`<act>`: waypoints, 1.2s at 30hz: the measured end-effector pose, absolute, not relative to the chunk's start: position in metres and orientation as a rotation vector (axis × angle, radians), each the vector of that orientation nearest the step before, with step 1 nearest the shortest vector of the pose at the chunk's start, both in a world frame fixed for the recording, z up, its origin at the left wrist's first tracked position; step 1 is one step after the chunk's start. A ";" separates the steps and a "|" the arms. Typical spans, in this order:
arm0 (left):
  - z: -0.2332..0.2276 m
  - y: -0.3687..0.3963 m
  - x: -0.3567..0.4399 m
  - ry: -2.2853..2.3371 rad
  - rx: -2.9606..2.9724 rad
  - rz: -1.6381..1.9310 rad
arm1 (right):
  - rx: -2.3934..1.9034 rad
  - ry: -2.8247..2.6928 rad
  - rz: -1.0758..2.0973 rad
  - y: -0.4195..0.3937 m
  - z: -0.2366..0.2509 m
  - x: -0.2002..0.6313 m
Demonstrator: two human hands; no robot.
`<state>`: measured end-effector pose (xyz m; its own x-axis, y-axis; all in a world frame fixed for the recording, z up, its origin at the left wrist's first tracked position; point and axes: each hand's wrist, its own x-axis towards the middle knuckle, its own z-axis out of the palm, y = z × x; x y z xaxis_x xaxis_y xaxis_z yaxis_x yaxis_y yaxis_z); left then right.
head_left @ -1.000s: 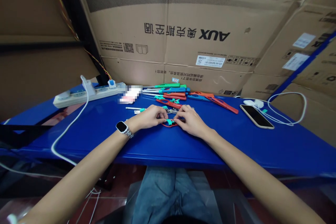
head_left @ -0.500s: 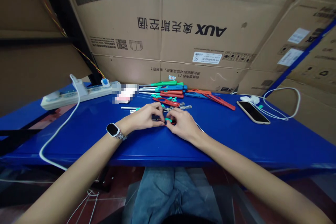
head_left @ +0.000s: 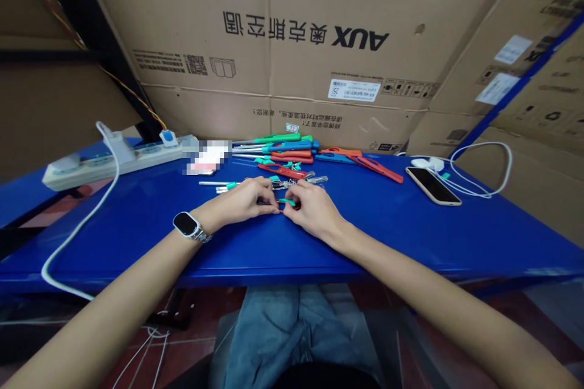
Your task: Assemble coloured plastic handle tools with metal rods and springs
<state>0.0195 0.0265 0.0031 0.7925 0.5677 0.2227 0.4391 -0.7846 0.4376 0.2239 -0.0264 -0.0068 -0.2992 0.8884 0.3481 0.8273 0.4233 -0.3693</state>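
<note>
My left hand (head_left: 258,199), with a watch on the wrist, rests low over the blue table, its thumb and fingers pinched together. Facing it, my right hand (head_left: 312,203) has its fingertips closed on a small red piece with a green part (head_left: 287,201), which looks like part of a long-necked lighter. Most of that piece is hidden by the fingers, so whether my left hand grips its end or another small part is unclear. Just beyond the hands lie a red handle shell (head_left: 281,171), clear plastic pieces (head_left: 318,180) and thin metal rods (head_left: 214,183).
Several green, blue and red lighter handles (head_left: 292,147) lie at the back against a cardboard box (head_left: 274,61). Orange and red shells (head_left: 376,168) lie right of them. A phone (head_left: 433,186) with a white cable is at right; a power strip (head_left: 104,161) is at left.
The camera view has tilted and shifted slightly, so everything sits a little higher and further left. Both hands stay together at the small piece, with more of its green and red showing between them.
</note>
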 end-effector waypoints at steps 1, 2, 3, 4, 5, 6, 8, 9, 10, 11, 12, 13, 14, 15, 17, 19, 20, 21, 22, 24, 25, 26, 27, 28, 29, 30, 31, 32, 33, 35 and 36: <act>0.003 0.027 0.020 0.763 2.620 0.486 | -1.454 -2.179 0.161 -0.026 -0.007 0.224; 0.003 0.027 0.020 0.761 2.624 0.482 | -1.462 -2.177 0.157 -0.026 -0.007 0.224; 0.002 0.027 0.020 0.761 2.626 0.481 | -1.470 -2.176 0.150 -0.026 -0.007 0.223; 0.002 0.027 0.020 0.761 2.627 0.481 | -1.477 -2.177 0.142 -0.026 -0.006 0.223; 0.001 0.027 0.020 0.764 2.625 0.483 | -1.481 -2.182 0.136 -0.026 -0.006 0.222; 0.001 0.027 0.020 0.769 2.623 0.485 | -1.484 -2.194 0.132 -0.027 -0.005 0.222; 0.001 0.027 0.021 0.781 2.620 0.488 | -1.493 -2.222 0.127 -0.027 -0.003 0.221; 0.001 0.027 0.021 0.786 2.622 0.484 | -1.498 -2.238 0.123 -0.026 -0.002 0.221; 0.001 0.027 0.021 0.788 2.625 0.480 | -1.500 -2.255 0.115 -0.026 -0.002 0.221; 0.001 0.027 0.021 0.787 2.629 0.476 | -1.497 -2.270 0.105 -0.025 -0.001 0.222; 0.002 0.026 0.021 0.782 2.632 0.475 | -1.491 -2.284 0.096 -0.024 0.000 0.222; 0.002 0.026 0.021 0.777 2.633 0.476 | -1.483 -2.298 0.092 -0.024 0.000 0.224; 0.003 0.026 0.021 0.773 2.630 0.478 | -1.472 -2.310 0.093 -0.024 0.000 0.225; 0.003 0.026 0.021 0.775 2.624 0.482 | -1.459 -2.320 0.100 -0.025 0.000 0.227; 0.003 0.026 0.021 0.788 2.611 0.487 | -1.429 -2.327 0.134 -0.027 0.000 0.230; 0.004 0.026 0.020 0.802 2.603 0.490 | -1.383 -2.322 0.201 -0.029 0.000 0.234; 0.004 0.026 0.020 0.803 2.599 0.493 | -1.357 -2.309 0.243 -0.029 0.000 0.237; 0.004 0.025 0.020 0.800 2.595 0.500 | -1.331 -2.286 0.280 -0.027 0.001 0.239; 0.005 0.025 0.019 0.796 2.589 0.511 | -1.307 -2.255 0.302 -0.024 0.002 0.241; 0.006 0.025 0.018 0.793 2.574 0.547 | -1.286 -2.186 0.293 -0.011 0.007 0.245; 0.006 0.025 0.018 0.801 2.565 0.575 | -1.295 -2.163 0.262 -0.003 0.010 0.247; 0.007 0.025 0.017 0.817 2.557 0.609 | -1.328 -2.147 0.225 0.007 0.014 0.247; 0.007 0.026 0.017 0.839 2.549 0.647 | -1.375 -2.151 0.184 0.018 0.018 0.247; 0.008 0.026 0.016 0.866 2.542 0.685 | -1.429 -2.171 0.159 0.029 0.022 0.247; 0.009 0.027 0.015 0.895 2.536 0.718 | -1.479 -2.209 0.155 0.039 0.025 0.245; 0.009 0.028 0.015 0.922 2.531 0.746 | -1.513 -2.266 0.148 0.048 0.027 0.242; 0.009 0.029 0.014 0.941 2.527 0.772 | -1.542 -2.323 0.127 0.055 0.029 0.239; 0.009 0.029 0.013 0.953 2.525 0.790 | -1.569 -2.384 0.099 0.061 0.030 0.236; 0.009 0.030 0.013 0.959 2.524 0.805 | -1.578 -2.429 0.073 0.065 0.031 0.232; 0.010 0.031 0.011 0.958 2.528 0.830 | -1.574 -2.476 0.029 0.069 0.031 0.227; 0.010 0.032 0.011 0.958 2.533 0.840 | -1.565 -2.481 0.016 0.069 0.031 0.225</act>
<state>0.0110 0.0319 0.0096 0.6059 0.6787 0.4150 0.5002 -0.7306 0.4648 0.2252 0.0686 0.0309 -0.4151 0.8940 0.1688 0.8917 0.4366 -0.1194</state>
